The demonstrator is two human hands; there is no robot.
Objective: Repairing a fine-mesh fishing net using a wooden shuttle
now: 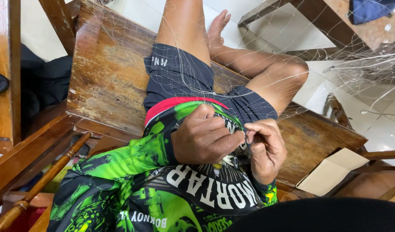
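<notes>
Both hands (229, 144) seemingly pinch netting (249, 92); cardboard (330, 172) nearby.

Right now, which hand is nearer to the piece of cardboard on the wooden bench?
The right hand. It sits just left of the cardboard in the picture, apart from it; the left hand lies farther left, fingertips meeting the right hand's over the fine net.
</notes>
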